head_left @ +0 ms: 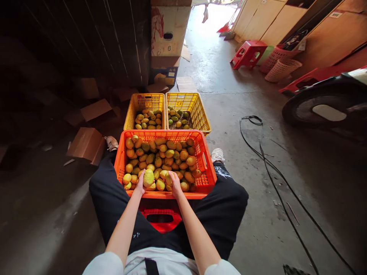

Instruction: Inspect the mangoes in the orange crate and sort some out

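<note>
An orange crate [210,175] stands between my legs, with many oval yellow, green and brownish fruits [160,154] that look like mangoes. My left hand [140,185] is closed around a large yellow-green fruit [148,178] over the near side of the crate. Close by on the right, my right hand [176,185] has its fingers round another greenish-yellow fruit [168,178], partly covered by the hand. Beyond the orange crate, two yellow crates stand side by side. The left yellow crate [129,111] and the right yellow crate [200,110] both hold fruit.
Beneath me is a red stool [161,225]. Cardboard pieces [87,145] lie on the floor at left, and stacked boxes [169,42] stand ahead. At right are a black cable [269,168], a vehicle wheel [304,107], a red stool [249,53] and pink baskets [282,70].
</note>
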Motion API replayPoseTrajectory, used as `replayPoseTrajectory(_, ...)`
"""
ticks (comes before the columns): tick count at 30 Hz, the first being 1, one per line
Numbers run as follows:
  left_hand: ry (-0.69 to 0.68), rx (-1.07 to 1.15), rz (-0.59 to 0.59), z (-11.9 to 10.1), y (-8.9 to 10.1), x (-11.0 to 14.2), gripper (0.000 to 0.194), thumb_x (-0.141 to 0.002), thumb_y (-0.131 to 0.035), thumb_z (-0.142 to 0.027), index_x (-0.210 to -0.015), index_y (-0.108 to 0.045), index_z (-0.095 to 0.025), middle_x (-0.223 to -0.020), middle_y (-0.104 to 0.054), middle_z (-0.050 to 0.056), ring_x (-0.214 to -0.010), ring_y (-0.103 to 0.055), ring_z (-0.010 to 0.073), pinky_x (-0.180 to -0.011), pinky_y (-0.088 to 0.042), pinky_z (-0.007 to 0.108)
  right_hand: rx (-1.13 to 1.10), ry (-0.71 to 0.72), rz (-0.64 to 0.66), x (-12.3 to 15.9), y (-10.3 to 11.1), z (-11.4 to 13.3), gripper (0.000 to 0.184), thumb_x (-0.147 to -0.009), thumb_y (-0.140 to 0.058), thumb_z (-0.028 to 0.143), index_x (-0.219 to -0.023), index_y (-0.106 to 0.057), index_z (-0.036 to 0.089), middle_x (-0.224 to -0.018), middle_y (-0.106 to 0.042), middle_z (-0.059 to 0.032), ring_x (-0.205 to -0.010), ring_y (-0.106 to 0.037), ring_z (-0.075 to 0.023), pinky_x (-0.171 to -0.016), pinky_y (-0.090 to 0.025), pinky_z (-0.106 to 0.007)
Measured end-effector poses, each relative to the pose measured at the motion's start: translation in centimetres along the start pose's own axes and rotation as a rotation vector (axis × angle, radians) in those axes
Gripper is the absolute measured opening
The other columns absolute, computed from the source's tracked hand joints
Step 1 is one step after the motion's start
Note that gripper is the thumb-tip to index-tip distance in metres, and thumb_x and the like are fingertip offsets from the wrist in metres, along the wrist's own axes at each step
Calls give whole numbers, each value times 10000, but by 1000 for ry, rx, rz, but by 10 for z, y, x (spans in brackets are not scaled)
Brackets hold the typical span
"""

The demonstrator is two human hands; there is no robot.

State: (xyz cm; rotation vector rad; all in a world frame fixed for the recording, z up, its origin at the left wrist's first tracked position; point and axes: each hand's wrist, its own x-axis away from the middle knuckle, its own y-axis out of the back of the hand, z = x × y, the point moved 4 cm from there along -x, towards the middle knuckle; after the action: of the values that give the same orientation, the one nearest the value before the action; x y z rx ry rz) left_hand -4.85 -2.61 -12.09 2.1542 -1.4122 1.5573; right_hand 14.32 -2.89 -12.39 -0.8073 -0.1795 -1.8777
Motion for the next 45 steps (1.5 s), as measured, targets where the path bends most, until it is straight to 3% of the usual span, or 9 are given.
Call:
replayPoseTrajectory(6,-3,-46,49,3,-4,6,349,-832,-862,-303,-1068,-631,-192,-941,-789,63,-814,-807,235,-735,-694,344,-19,-33,-15,3,-2,-4,555,-479,-961,423,-893,-647,228,-722,-718,16,-555,-668,-174,-556,-577,-309)
replayPoseTrajectory(11,44,-59,89,2,-10,12,389,-870,-813,-398,-1138,-668,-155,-909,-794,91,-810,-812,267,-692,-687,349,53,39,-34,-2,2,-5,433,-538,-882,493,-822,-692,225,-681,-712,15,-619,-670,-186,-557,-543,-275)
replayPoseTrajectory(16,69,-7,100,-1,-11,11,469,-925,-702,-506,-1166,-695,-103,-911,-800,153,-792,-803,281,-686,-685,383,20,-7,-26,-5,4,-7,348,-594,-810,533,-740,-666,252,-624,-692,11,-592,-684,-217,-546,-551,-310)
replayPoseTrajectory(22,42,42,-9,-3,-3,3,426,-903,-750,-505,-1135,-658,-159,-917,-790,94,-777,-795,252,-688,-685,368,36,-56,2,-5,2,-10,322,-644,-785,538,-682,-636,255,-583,-679,-1,-564,-703,-243,-500,-532,-319)
replayPoseTrajectory(28,80,46,1,-2,-5,6,410,-970,-688,-472,-1182,-661,-122,-974,-793,146,-831,-805,285,-705,-692,397,-65,-130,-40,-5,3,-7,397,-701,-785,613,-753,-637,248,-627,-723,-36,-603,-740,-257,-496,-566,-330)
replayPoseTrajectory(31,82,40,23,-1,-6,7,431,-988,-660,-481,-1218,-664,-117,-977,-795,155,-837,-811,304,-703,-694,428,-119,-117,-55,-4,3,-4,487,-666,-828,658,-829,-645,237,-648,-723,-32,-622,-750,-261,-499,-584,-334)
replayPoseTrajectory(34,66,14,23,-1,-5,6,426,-990,-667,-494,-1188,-664,-118,-954,-790,149,-830,-813,300,-691,-694,416,-78,-17,-46,-2,0,-2,531,-579,-916,572,-882,-631,242,-665,-708,7,-591,-720,-217,-534,-593,-317)
replayPoseTrajectory(38,17,-84,28,0,0,4,365,-903,-822,-388,-1127,-647,-158,-965,-792,113,-845,-816,269,-697,-688,347,34,30,-32,-1,-2,-5,521,-492,-956,406,-863,-629,244,-648,-683,39,-537,-656,-167,-544,-570,-291)
replayPoseTrajectory(45,7,-125,64,5,3,0,317,-833,-875,-246,-1018,-631,-162,-940,-797,114,-880,-819,272,-724,-683,325,-50,-12,-83,-5,4,-7,451,-566,-878,423,-924,-678,238,-694,-711,14,-592,-708,-207,-565,-593,-320)
